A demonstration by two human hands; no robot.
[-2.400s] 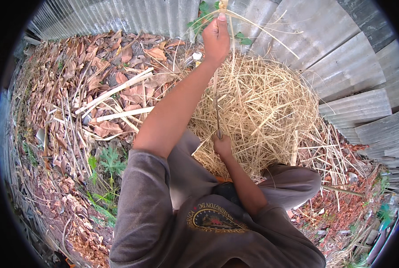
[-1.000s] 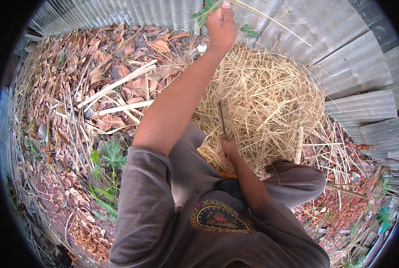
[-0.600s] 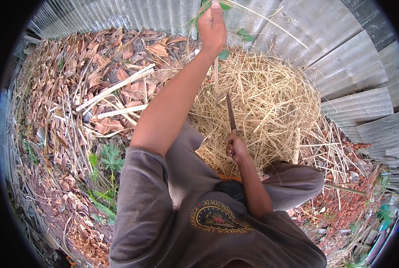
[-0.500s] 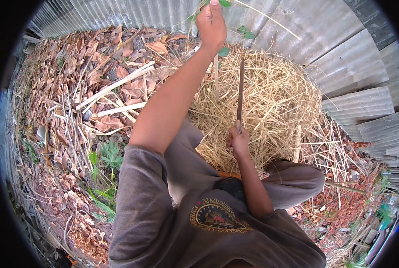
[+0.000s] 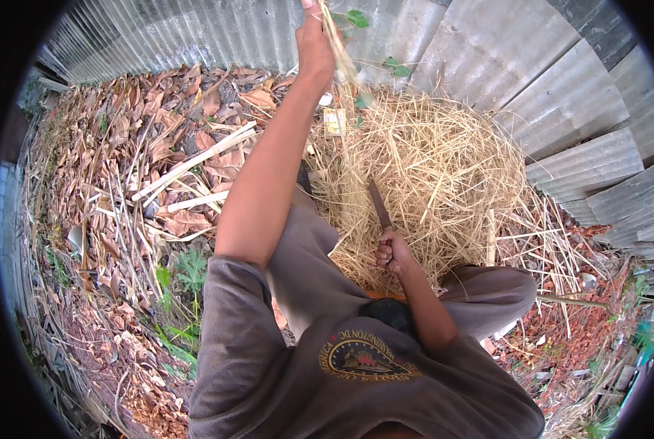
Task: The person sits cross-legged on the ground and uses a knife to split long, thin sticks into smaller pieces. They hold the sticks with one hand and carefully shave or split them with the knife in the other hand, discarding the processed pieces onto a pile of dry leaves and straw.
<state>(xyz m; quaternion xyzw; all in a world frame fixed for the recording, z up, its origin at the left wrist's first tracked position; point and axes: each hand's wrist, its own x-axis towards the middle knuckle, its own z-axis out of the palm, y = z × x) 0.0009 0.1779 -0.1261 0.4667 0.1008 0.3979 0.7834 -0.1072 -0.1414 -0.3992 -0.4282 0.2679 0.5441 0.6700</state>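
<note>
My left hand [image 5: 316, 50] is raised near the top edge of the picture, in front of the metal sheets, its fingers closed round a thin bunch of dry straw [image 5: 339, 45]. The stalks hang down and blur toward the heap. My right hand [image 5: 394, 253] grips the handle of a long knife [image 5: 379, 205] low over the heap. Its dark blade points up and slightly left, the tip close to the hanging stalks. Beneath both lies a large heap of pale cut straw [image 5: 444, 164] in front of my crossed legs.
Corrugated metal sheets [image 5: 510, 55] wall off the far side and the right. Dry brown leaves [image 5: 133, 128] and pale sticks [image 5: 195, 161] cover the ground at left. Small green plants [image 5: 190, 271] grow near my left elbow. A yellowish packet [image 5: 334, 121] lies by the heap's far edge.
My left hand has moved left, and the straw it holds now hangs over the heap. The knife has dropped lower and its blade has swung leftward; my right hand has shifted slightly downward.
</note>
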